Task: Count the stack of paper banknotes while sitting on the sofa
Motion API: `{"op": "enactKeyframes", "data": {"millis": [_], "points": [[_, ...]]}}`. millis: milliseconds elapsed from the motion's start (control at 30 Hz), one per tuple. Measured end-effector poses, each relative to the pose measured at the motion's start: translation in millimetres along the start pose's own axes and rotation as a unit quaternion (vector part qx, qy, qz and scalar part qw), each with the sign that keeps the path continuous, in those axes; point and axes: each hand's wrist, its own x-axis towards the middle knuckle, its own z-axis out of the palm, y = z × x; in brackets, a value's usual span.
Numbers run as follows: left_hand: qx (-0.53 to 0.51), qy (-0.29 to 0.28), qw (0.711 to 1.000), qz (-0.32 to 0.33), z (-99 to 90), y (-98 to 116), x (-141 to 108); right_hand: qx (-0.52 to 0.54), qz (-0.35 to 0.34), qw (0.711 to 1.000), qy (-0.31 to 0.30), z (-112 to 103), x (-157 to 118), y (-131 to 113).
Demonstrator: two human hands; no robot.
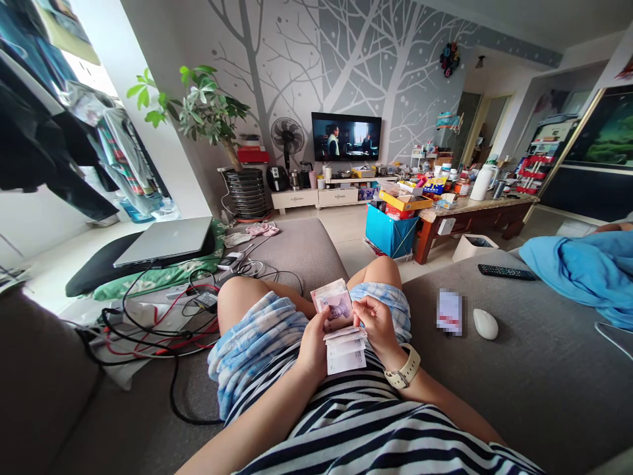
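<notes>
Above my lap, my left hand (316, 340) is closed around a small stack of pinkish banknotes (340, 310), its thumb lying on the face of the top note. My right hand (376, 322) pinches at the right edge of the same stack, thumb and forefinger together. Below the stack, several paler notes (346, 356) fan downward between the two hands, overlapping one another. Which fingers support these lower notes is hidden. A cream watch (403, 369) is on my right wrist.
On the sofa to my right lie a white mouse (485, 324), a blurred card-like item (449, 313), a remote (505, 272) and blue cloth (578, 264). Tangled cables (163, 336) and a laptop (165, 241) are at left. A cluttered coffee table (475, 214) stands ahead.
</notes>
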Motion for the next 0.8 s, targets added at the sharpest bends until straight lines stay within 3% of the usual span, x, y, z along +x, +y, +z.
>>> {"op": "enactKeyframes", "data": {"millis": [167,467,667,800], "points": [[-0.008,-0.021,1.000,0.003,-5.4,-2.6,4.7,-0.034,0.018,0.998,0.041,-0.5,5.2,7.4],[-0.002,-0.005,1.000,0.003,-3.3,-1.0,2.9,-0.075,0.008,0.997,0.022,-1.9,3.0,3.9],[-0.024,-0.005,0.997,-0.073,2.5,3.5,-2.7,-0.067,0.002,0.998,0.010,-2.1,1.5,3.3],[-0.041,0.006,0.997,-0.063,3.5,2.1,-1.6,-0.055,-0.016,0.998,-0.008,-2.5,0.1,3.6]]}}
